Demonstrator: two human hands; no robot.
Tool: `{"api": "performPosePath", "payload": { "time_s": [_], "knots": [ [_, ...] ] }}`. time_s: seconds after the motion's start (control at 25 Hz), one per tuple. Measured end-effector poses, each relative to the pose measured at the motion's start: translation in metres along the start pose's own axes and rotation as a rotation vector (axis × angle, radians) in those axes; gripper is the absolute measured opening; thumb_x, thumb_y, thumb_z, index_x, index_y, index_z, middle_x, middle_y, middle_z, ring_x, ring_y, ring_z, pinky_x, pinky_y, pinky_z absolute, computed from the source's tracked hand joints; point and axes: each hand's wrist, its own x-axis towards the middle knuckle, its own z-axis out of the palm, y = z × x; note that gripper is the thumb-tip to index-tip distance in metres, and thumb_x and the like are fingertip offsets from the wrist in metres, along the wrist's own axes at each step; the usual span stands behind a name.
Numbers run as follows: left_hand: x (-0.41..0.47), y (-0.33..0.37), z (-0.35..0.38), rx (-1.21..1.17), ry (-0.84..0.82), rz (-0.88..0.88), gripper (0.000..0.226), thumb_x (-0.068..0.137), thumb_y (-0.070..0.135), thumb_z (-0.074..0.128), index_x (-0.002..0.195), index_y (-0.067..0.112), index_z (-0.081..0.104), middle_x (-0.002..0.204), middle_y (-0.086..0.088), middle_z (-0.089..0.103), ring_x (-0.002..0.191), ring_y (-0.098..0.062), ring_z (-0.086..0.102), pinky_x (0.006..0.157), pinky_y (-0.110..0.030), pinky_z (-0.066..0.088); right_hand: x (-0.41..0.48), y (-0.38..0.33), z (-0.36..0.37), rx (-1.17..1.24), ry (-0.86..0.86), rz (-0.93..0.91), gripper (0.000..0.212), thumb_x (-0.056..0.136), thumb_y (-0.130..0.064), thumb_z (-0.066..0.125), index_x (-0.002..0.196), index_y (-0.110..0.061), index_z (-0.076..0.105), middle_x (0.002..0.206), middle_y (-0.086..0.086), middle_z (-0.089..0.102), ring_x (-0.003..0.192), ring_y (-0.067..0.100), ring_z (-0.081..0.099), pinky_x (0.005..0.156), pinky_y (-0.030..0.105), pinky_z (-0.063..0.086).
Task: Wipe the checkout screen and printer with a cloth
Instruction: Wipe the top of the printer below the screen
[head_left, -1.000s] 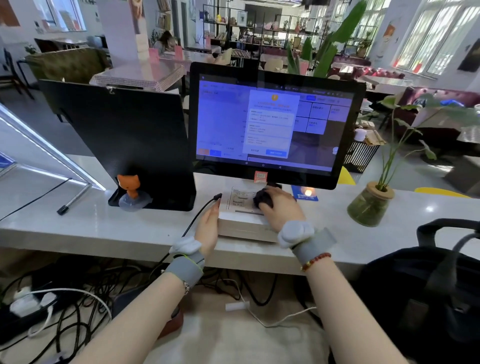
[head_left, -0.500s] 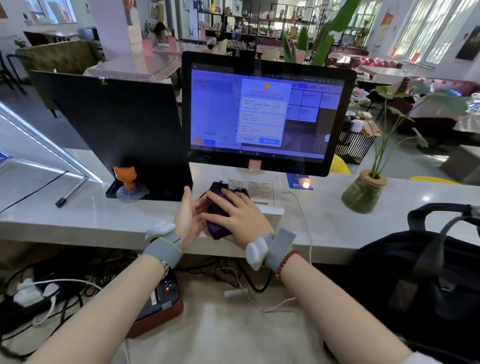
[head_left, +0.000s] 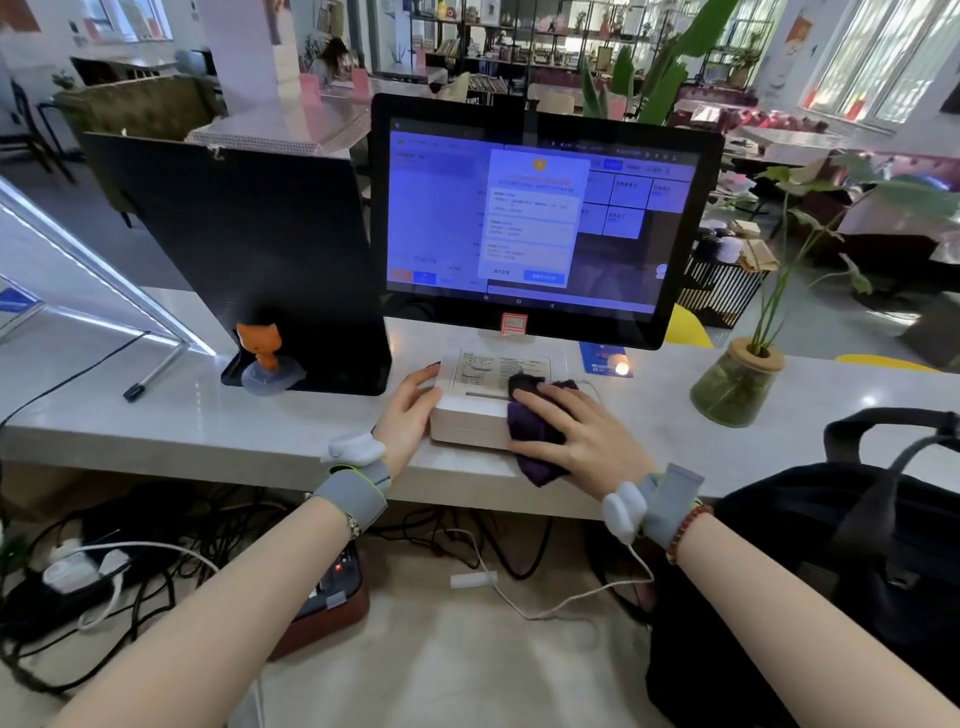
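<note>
A white receipt printer sits on the grey counter below the checkout screen, which is lit blue with a pop-up window. My right hand lies flat on a dark purple cloth, pressing it against the printer's right front corner; the cloth hangs over the printer's front edge onto the counter. Against the printer's left side rests my left hand, fingers extended, holding it steady. Both wrists wear grey bands.
A second black screen with an orange cat figure stands left of the printer. A potted plant in a glass vase stands at the right. A black bag sits at the lower right. Cables and a power strip lie under the counter.
My right hand has slid the cloth from the printer's left front to its right front corner. The left hand has stayed on the printer's left side.
</note>
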Motion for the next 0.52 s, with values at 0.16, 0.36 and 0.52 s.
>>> {"api": "performPosePath", "payload": {
  "time_s": [0.16,0.36,0.52],
  "knots": [
    [-0.001,0.002,0.0,-0.04,0.015,-0.032,0.036,0.095,0.01,0.046,0.13,0.019,0.051,0.117,-0.007,0.061,0.1,-0.019,0.062,0.085,-0.03,0.053,-0.038,0.016,-0.001,0.085,0.034,0.116,0.05,0.07,-0.001,0.076,0.114,-0.025,0.071,0.137,0.021,0.054,0.119,0.041,0.057,0.088,0.043,0.055],
    [0.0,0.001,0.006,-0.093,0.048,-0.034,0.035,0.094,0.008,0.045,0.127,0.02,0.053,0.111,-0.008,0.064,0.095,-0.015,0.062,0.089,-0.037,0.05,-0.037,0.003,0.014,0.795,0.43,1.054,0.057,0.078,0.009,0.06,0.123,-0.026,0.058,0.125,0.006,0.058,0.118,0.026,0.054,0.104,0.025,0.04],
    [0.0,-0.004,0.004,-0.049,0.035,0.002,0.029,0.097,0.015,0.044,0.12,0.032,0.052,0.134,-0.013,0.055,0.12,-0.024,0.054,0.11,-0.052,0.036,0.025,0.003,0.018,1.508,0.597,1.477,0.017,0.089,-0.016,0.062,0.094,-0.031,0.067,0.113,0.005,0.069,0.105,0.025,0.064,0.086,0.032,0.053]
  ]
}}
